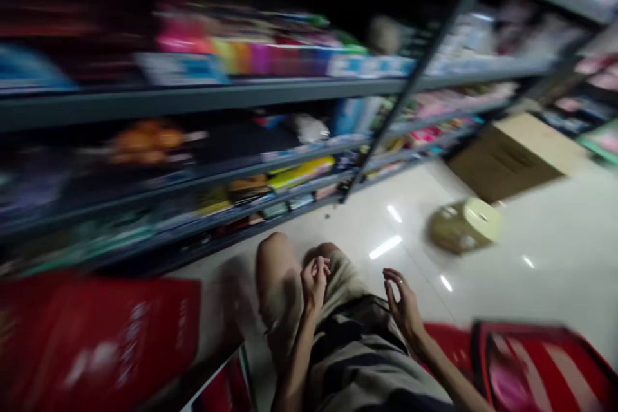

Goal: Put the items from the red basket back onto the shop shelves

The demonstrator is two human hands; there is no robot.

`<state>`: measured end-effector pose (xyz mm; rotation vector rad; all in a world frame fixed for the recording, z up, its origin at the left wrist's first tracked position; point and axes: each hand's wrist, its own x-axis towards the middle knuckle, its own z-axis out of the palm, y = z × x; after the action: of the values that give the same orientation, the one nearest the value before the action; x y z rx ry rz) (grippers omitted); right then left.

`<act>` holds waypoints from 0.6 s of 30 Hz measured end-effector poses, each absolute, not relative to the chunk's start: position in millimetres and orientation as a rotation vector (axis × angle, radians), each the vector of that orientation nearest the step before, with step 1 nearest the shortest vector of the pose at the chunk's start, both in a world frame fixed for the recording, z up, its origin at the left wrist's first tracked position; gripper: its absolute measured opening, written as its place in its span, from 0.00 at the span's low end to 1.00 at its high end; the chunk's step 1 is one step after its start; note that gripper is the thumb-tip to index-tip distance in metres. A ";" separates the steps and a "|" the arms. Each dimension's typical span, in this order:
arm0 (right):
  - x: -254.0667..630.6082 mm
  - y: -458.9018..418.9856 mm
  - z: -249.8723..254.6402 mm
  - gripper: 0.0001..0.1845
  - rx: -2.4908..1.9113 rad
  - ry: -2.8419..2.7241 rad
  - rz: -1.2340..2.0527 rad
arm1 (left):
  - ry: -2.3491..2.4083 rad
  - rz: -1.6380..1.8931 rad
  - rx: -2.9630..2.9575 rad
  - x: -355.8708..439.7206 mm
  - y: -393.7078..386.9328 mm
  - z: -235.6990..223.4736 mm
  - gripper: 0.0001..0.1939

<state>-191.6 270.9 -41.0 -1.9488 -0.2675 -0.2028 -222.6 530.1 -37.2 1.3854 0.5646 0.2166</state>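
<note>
You are holding your left hand (315, 284) curled, fingertips pressed together and empty, above your bare knee (276, 264). Your right hand (404, 309) is hanging half-open and empty beside a flat red package (447, 351).

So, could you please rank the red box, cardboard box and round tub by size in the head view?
Largest first: the red box, the cardboard box, the round tub. The red box sits nearest, so its lead is unsure.
</note>
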 end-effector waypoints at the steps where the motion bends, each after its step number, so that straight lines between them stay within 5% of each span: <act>1: -202.4 232.3 -38.6 0.13 -1.973 -0.146 -0.300 | 0.520 0.176 1.416 -217.1 511.4 -47.4 0.36; 5: -234.0 83.6 -30.5 0.23 -1.986 0.461 -0.635 | 0.365 0.037 1.541 -190.7 459.5 -87.7 0.33; 9: -263.8 -17.4 -69.7 0.35 -1.926 0.956 -0.570 | 0.314 -0.102 1.686 -173.6 451.1 -121.5 0.38; 18: -303.0 0.8 -156.9 0.33 -1.795 0.599 0.033 | 0.407 -0.148 1.767 -187.2 460.1 -160.7 0.33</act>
<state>-303.0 0.8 -156.9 -1.7946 0.5994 0.0328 -187.2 460.1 -160.7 1.7667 0.4068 -0.1481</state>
